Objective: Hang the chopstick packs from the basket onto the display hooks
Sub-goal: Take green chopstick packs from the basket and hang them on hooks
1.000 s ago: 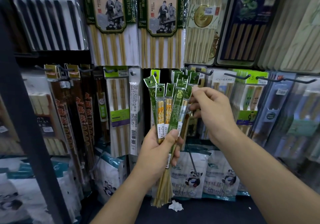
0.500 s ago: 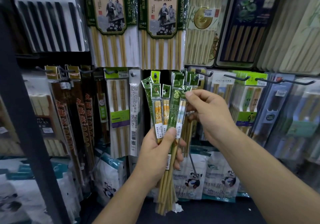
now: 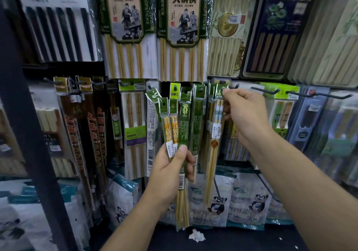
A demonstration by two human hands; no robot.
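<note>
My left hand (image 3: 170,171) grips a fan of several slim chopstick packs (image 3: 183,122) with green header tabs, held upright in front of the display. My right hand (image 3: 242,113) pinches the green top tab of a single chopstick pack (image 3: 215,134) and holds it up at a black display hook (image 3: 232,86), where other green-tabbed packs hang. That pack hangs straight down from my fingers, apart from the bundle. Whether its hole is on the hook is hidden by my fingers. The basket is not in view.
Large chopstick packs (image 3: 126,27) hang in the upper row. Bare black hooks (image 3: 267,91) stick out to the right. Dark lacquered chopstick packs (image 3: 93,126) hang left, behind a black shelf upright (image 3: 29,134). Panda-printed bags (image 3: 217,202) stand below, with a crumpled paper scrap (image 3: 196,235).
My right hand pulled one pack out of the bundle and carried it up and right to the hook. The left hand stayed with the other packs.
</note>
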